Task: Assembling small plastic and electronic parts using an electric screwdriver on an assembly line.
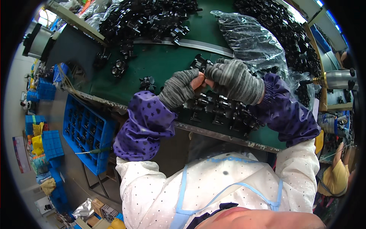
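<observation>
Both my hands wear grey striped fingerless gloves and meet over the green tabletop [160, 59]. A black molded part [199, 63] with a shiny face sticks up between them. My left hand [182, 87] pinches with its bare fingertips at the part's lower end. Curled round the same spot from the other side is my right hand [234, 80], its fingers closed on the part. The exact contact is partly hidden by the gloves. Just below my hands lies a row of similar black parts [219, 107]. One more black part [147, 83] sits left of my left hand.
Large heaps of black parts [145, 19] cover the far side, behind a metal strip [187, 42]. Clear plastic bags [251, 36] lie at the far right. A blue compartment tray [100, 128] with black pieces and a screwdriver [93, 151] stands left. A metal cylinder [337, 79] juts in right.
</observation>
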